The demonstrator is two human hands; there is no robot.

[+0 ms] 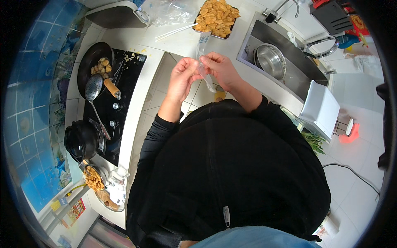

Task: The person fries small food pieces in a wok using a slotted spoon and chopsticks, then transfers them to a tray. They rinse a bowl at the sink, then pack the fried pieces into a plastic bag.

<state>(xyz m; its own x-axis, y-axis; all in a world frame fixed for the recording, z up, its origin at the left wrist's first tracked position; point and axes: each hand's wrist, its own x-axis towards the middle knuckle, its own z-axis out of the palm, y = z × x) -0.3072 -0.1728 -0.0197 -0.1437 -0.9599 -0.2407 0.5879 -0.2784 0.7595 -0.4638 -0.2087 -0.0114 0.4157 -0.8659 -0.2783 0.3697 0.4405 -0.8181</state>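
Observation:
A clear plastic bag with blue print is pinched between both hands, in front of the worktop. My left hand grips one side of it with thumb and fingers, and my right hand pinches it from the other side. Just beyond, a metal tray heaped with fried golden slices rests on the counter. White chopsticks lean on the tray's edge. Crumpled clear plastic lies to the left of the tray.
On the left, a wok holding browned pieces and a slotted ladle sit over the black hob, beside a black pot. At right, the sink holds steel bowls. A white container stands nearby.

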